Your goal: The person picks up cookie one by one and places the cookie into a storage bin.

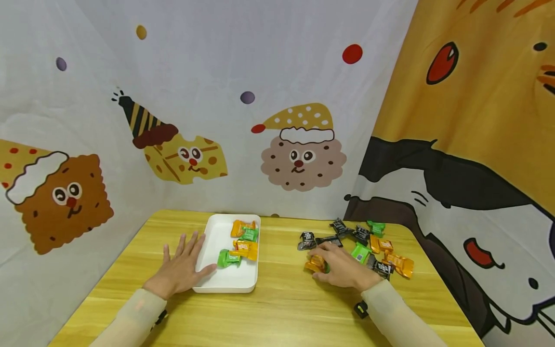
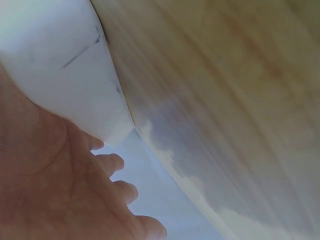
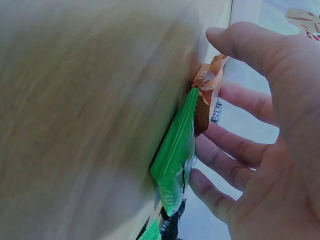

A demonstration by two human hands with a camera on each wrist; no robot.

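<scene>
In the head view a white tray (image 1: 209,279) holds two orange and two green wrapped packets, one of the green ones (image 1: 228,258) nearest its front. My left hand (image 1: 184,265) rests with spread fingers along the tray's left side, the thumb over its rim. To the right, my right hand (image 1: 342,267) reaches down around an orange packet (image 1: 315,263), which lies between thumb and fingers. The right wrist view shows a green packet (image 3: 176,150) beside that orange one, close to the fingers. The thumb (image 3: 240,45) stands apart from the wrappers there.
Around my right hand lie several black packets (image 1: 339,227), more orange ones (image 1: 399,264) and green ones (image 1: 376,228). The wooden table (image 1: 277,313) ends at a printed cloth (image 1: 299,202) behind and on the sides.
</scene>
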